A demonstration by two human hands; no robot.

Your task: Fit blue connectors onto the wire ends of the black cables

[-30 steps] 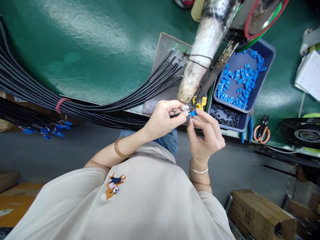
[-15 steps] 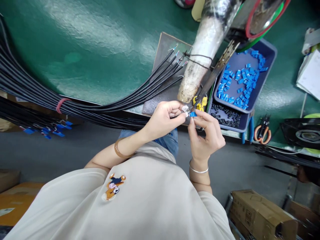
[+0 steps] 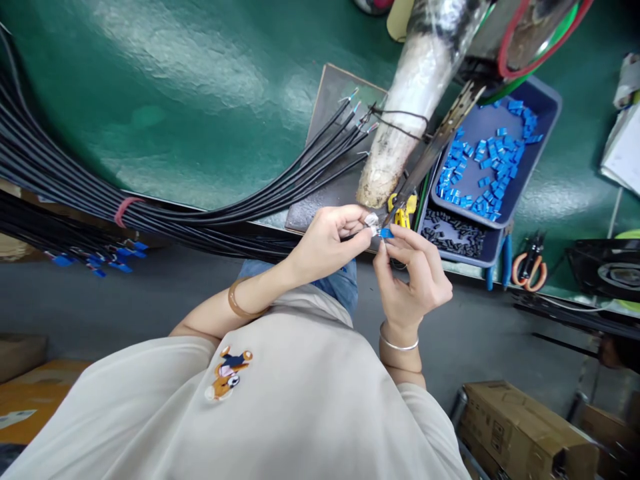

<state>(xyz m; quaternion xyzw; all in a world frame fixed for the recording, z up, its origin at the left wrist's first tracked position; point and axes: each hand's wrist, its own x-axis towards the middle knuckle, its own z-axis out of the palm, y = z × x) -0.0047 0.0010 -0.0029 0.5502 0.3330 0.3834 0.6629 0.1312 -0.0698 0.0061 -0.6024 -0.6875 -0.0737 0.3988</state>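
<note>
At the bench's front edge, my left hand [image 3: 331, 241] pinches the end of a black cable, with white coverings on its thumb and fingertip. Thin wires run from that pinch into a small blue connector [image 3: 385, 233]. My right hand [image 3: 414, 272] grips this connector between thumb and forefinger, close against the left fingertips. How deep the wires sit in it is too small to tell. Just behind the hands are a yellow tool [image 3: 403, 208] and the tip of a wrapped white tube [image 3: 375, 187].
A bundle of black cables [image 3: 210, 217] tied with a red band [image 3: 125, 211] runs in from the left. Right of the hands stand a bin of blue connectors [image 3: 543, 143] and a bin of small black parts [image 3: 453, 233]. Orange-handled cutters [image 3: 530, 267] lie farther right.
The view has shifted slightly. My right thumb and fingers have moved a little around the blue connector; both hands stay at the same spot.
</note>
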